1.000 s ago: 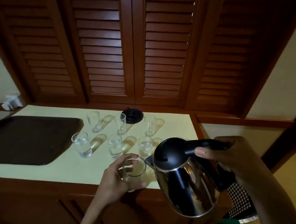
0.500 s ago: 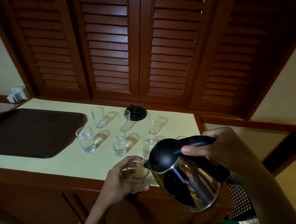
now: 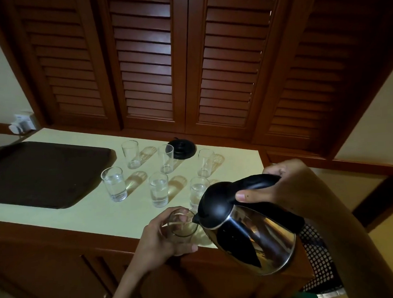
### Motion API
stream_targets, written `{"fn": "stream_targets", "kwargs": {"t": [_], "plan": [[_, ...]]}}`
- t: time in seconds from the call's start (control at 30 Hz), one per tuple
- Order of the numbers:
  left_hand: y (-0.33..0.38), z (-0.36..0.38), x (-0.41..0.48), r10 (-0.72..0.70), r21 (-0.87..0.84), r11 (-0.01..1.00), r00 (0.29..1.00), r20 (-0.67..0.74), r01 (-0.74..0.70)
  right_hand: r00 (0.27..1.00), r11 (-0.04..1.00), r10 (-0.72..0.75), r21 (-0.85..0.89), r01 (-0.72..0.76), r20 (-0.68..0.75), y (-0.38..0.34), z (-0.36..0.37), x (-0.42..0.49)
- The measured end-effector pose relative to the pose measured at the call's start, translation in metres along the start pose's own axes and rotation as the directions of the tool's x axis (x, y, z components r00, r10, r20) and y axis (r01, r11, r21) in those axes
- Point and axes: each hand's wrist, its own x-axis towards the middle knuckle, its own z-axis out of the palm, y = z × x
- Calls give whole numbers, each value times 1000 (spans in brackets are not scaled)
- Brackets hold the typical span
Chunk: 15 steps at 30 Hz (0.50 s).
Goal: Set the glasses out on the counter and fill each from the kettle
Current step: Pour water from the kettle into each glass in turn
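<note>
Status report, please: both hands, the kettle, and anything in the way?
Left grip holds glass at counter edge. Right grip tilts kettle, spout at glass rim. Back-row glasses look empty. Pour path unobstructed.

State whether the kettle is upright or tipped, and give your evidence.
Tipped. The kettle leans spout-down toward the glass held by the left hand.

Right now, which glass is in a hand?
The glass nearest the camera, gripped by the left hand at the kettle spout; the other glasses stand untouched farther back.
</note>
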Motion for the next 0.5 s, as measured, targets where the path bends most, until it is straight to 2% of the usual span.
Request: {"fn": "stream_targets", "kwargs": {"t": [0.5], "plan": [[-2,0,6,27,3,1000,1000,-7,-27,999,1000,-21,-16,21,-25,1,-1,12]]}}
